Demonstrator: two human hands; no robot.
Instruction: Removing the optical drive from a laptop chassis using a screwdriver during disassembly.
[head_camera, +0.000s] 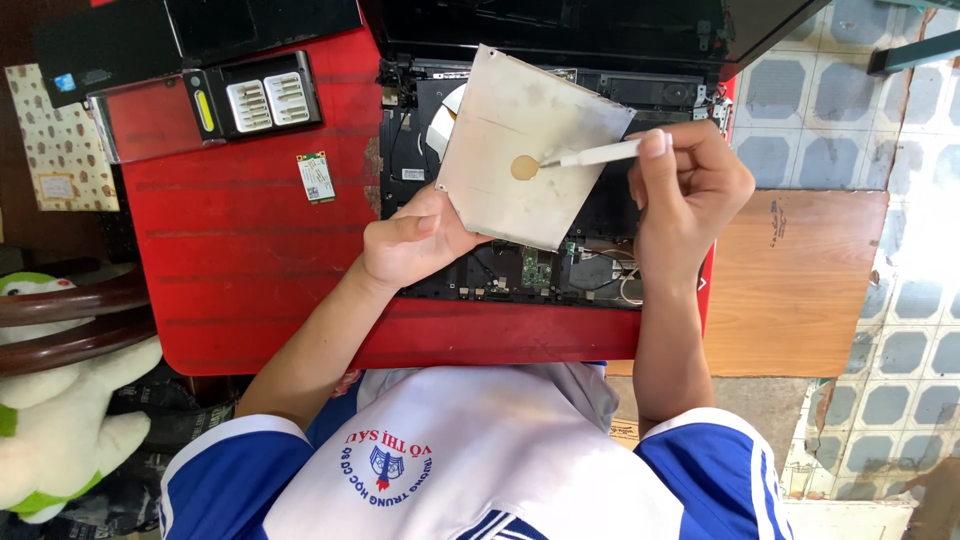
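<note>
My left hand (410, 240) grips the lower edge of a grey metal plate (525, 140) and holds it tilted above the opened laptop (520, 270), which lies on the red surface (250, 260). My right hand (690, 190) is closed around a white thin tool (600, 154); its tip touches the round tan spot (524, 167) on the plate. Farther left on the surface are a small green circuit card (316, 176) and a black case of screwdriver bits (255, 98).
</note>
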